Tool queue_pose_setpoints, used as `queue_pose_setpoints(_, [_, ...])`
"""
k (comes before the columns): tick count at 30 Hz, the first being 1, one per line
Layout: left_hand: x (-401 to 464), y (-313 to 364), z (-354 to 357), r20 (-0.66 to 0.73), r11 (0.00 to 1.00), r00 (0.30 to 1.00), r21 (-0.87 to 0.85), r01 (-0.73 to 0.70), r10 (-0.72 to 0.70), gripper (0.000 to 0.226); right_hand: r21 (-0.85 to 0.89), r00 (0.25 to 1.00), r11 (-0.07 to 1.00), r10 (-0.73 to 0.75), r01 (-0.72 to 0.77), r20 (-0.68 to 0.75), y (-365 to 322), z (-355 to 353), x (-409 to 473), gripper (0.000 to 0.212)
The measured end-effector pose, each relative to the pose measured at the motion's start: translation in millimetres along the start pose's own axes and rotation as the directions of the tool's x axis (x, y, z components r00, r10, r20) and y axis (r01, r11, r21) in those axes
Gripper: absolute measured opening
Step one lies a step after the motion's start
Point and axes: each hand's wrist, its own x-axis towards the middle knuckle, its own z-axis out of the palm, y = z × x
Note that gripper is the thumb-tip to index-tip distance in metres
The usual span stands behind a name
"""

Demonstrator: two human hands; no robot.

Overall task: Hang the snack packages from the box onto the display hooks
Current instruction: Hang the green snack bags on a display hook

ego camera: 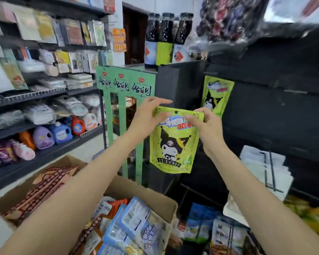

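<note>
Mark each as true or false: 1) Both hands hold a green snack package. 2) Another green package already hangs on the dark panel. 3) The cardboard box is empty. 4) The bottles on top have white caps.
1) True: the left hand and right hand pinch the top of the green package.
2) True: the hung package is on the dark panel.
3) False: the cardboard box holds many packages.
4) False: the bottles have dark caps.
</note>
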Motion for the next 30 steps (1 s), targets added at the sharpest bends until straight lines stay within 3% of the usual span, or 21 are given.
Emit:
queue_pose_setpoints(4, [49.5,30.7,27.3,0.043,0.999,0.998,-0.014,-0.044,0.044,0.004,0.027,0.993,1.0,0.002,0.001,-0.115,-12.0,-30.1,27.2,0.012])
queue_pose_setpoints(7, [78.9,43.8,46.0,0.056,1.0,0.998,-0.016,-0.022,0.022,0.008,0.048,0.982,0.999,0.032,-0.024,-0.186,-13.8,-41.3,48.5,0.005])
queue_pose_setpoints(12, [104.1,54.1,64.6,-0.049,0.998,0.998,-0.057,0.025,-0.028,0.015,-0.012,0.97,1.0,-0.024,0.022,-0.241,-16.5,-50.6,81.8,0.018])
queue_pose_setpoints(16, [112.1,59.4,71.5,-0.1,0.995,0.993,-0.088,0.05,-0.059,0.016,-0.035,0.968,0.999,-0.045,0.038,-0.247,-15.8,-52.4,97.9,0.01])
queue_pose_setpoints(30, [126.6,57.4,84.6,-0.045,0.969,0.986,-0.195,0.15,-0.162,0.013,-0.161,0.96,0.985,-0.101,0.06,-0.262,-12.9,-61.7,113.1,0.01])
